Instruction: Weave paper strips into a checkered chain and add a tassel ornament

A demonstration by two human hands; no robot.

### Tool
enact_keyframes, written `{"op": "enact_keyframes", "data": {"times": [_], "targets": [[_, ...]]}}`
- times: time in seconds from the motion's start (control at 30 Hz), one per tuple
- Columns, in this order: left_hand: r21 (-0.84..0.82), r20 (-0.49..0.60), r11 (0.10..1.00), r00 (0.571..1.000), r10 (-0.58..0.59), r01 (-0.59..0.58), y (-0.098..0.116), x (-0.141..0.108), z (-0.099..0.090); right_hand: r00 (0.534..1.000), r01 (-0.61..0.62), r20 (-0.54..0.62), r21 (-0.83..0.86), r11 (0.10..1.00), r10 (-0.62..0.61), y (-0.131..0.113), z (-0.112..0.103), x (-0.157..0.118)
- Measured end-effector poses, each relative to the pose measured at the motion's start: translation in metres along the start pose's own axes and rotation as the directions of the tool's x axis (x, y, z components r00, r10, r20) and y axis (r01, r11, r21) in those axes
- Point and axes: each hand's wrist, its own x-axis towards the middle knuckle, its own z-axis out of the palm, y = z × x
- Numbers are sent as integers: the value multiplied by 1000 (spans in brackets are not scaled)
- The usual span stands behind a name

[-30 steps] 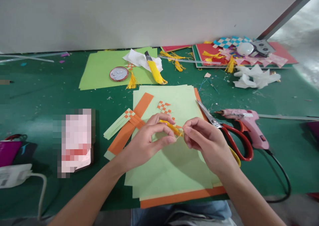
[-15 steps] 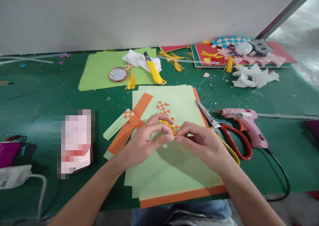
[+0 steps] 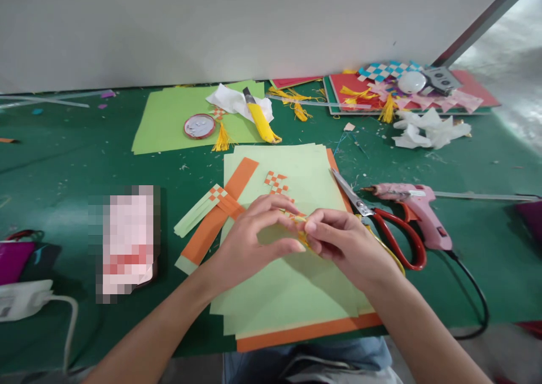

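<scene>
My right hand pinches a yellow tassel, partly hidden by the fingers, above a stack of pale green paper sheets. To its left, my left hand has its thumb stretched apart from the fingers, and its index fingertip comes close to or touches the tassel. Beyond the hands, small orange-and-green woven paper pieces lie on the stack. Left of them, a woven piece with long green strips rests across an orange strip.
Right of the stack lie red-handled scissors and a pink glue gun with its cord. A phone is at left. Behind are a yellow utility knife, a round lid and crumpled tissue.
The left thumb has parted from the fingertips, letting go of the yellow thread. The tassel now hangs from the right hand, which has turned slightly and still pinches it.
</scene>
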Motion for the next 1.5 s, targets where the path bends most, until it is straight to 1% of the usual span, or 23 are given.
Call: {"op": "enact_keyframes", "data": {"times": [0.2, 0.37, 0.53, 0.83, 0.97, 1.07, 1.17, 1.3, 1.37, 1.5], "targets": [[-54, 6, 998, 1000, -10, 10, 3, 1, 5, 998, -34, 61, 27, 999, 33, 3, 1, 1], [-47, 7, 999, 1000, 17, -17, 5, 2, 6, 996, -36, 86, 55, 998, 31, 6, -1, 2], [-51, 62, 997, 997, -47, 51, 10, 0, 4, 996, -44, 79, 59, 997, 40, 6, 1, 1], [-71, 53, 977, 978, -199, 203, 10, -2, 4, 997, -24, 78, -15, 1000, 25, 6, 0, 2], [-144, 42, 965, 975, -216, 220, 7, -5, 4, 999, -2, 35, -2, 1000, 2, 3, 2, 1], [-197, 7, 956, 975, -223, 220, 3, -7, 4, 999, 41, 8, 4, 999, -42, 0, 2, 0], [-213, -20, 950, 971, -237, 227, 1, -7, 4, 998, 59, -9, -36, 998, -59, 1, 2, -1], [-161, -48, 963, 973, -228, 217, 3, -6, 4, 991, 118, -36, -199, 973, -127, 4, 5, 1], [-155, -38, 965, 975, -218, 210, 5, -5, 4, 986, 147, -40, -263, 954, -163, 5, 7, 1], [-163, -5, 962, 975, -221, 218, 8, -4, 5, 978, 177, -58, -290, 940, -202, 5, 8, -1]]}}
